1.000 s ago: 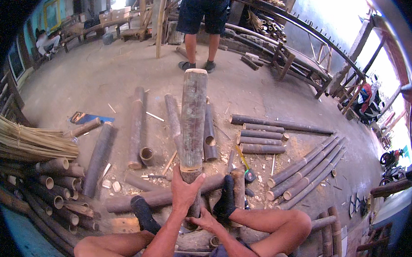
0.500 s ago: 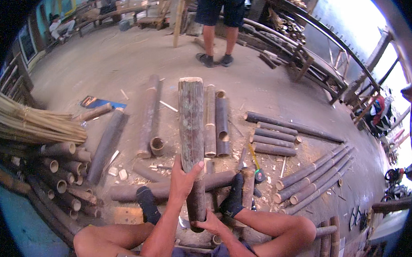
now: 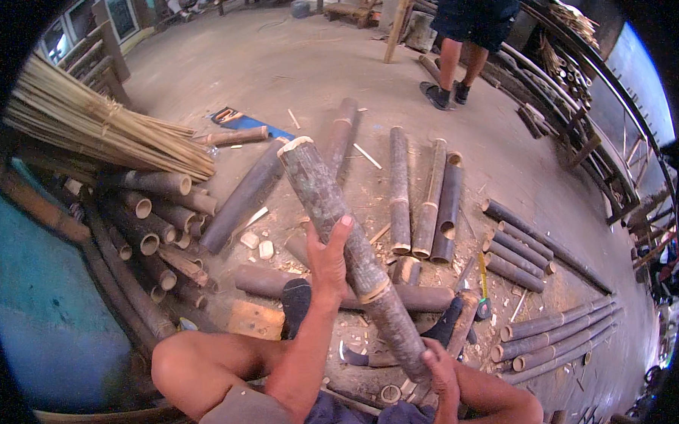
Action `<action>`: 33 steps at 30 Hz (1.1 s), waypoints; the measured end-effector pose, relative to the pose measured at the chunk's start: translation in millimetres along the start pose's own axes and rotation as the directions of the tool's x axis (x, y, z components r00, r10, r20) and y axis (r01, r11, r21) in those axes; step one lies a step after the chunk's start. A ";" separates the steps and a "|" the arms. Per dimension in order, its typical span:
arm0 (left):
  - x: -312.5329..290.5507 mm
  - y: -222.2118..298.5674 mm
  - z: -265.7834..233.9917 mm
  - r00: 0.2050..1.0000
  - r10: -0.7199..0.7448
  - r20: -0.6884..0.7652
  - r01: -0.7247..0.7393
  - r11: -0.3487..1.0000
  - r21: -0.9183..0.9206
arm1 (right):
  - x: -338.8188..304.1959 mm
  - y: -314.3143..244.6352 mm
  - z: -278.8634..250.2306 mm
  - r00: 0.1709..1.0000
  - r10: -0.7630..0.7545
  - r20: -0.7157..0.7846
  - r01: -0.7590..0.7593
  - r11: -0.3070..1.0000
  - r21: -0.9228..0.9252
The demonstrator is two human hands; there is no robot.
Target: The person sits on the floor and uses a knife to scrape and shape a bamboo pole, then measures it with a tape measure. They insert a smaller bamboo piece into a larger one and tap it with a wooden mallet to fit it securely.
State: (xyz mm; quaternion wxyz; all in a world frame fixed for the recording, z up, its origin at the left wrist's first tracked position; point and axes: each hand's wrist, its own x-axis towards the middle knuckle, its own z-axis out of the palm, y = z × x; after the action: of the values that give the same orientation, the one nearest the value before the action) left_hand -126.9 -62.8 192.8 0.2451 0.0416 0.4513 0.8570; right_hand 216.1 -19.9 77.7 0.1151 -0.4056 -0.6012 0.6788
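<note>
A thick bamboo pole [image 3: 369, 275] with mottled grey-brown skin slants across the space above my legs, its pale cut end up and to the left. My left hand [image 3: 330, 258] is wrapped round its upper half, thumb on top. Around the lower end, near my right knee, my right hand [image 3: 440, 370] is closed. Under the pole, a dark bamboo length [image 3: 267, 285] lies crosswise on the ground by my feet. A curved tool's blade [image 3: 353, 355] shows partly beneath the pole; the rest is hard to make out.
Cut bamboo tubes [image 3: 150, 243] are stacked at left below a bundle of thin sticks [image 3: 108, 120]. A handsaw [image 3: 248, 123] lies beyond. At right are a tape measure [image 3: 483, 307] and bamboo rows [image 3: 557, 327]. A person [image 3: 472, 32] stands at the far right.
The pole has swung from upright to a slant, its top going left and its lower end right. My right hand moved right with it. The whole view has turned left.
</note>
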 end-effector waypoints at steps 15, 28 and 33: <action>-14.2 -18.0 8.7 0.997 -0.018 -0.072 0.005 0.985 -0.173 | 7.7 -5.6 -21.4 0.786 0.201 -0.584 0.232 0.780 0.581; -70.7 -62.4 35.4 0.962 -0.262 0.076 0.272 0.948 -0.164 | -22.1 -62.1 -131.7 0.387 -0.038 -0.921 0.668 0.701 0.251; -105.7 -87.4 46.9 0.920 -0.381 0.095 0.392 0.892 -0.226 | -51.4 -71.9 -150.5 0.399 0.082 -0.913 0.742 0.556 0.374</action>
State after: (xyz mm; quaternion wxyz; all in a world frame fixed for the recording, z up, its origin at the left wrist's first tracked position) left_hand 12.9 -34.6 166.9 0.4246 -0.0583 0.3371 0.8382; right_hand 329.1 73.9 172.2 0.7053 -0.4499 -0.1917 0.5132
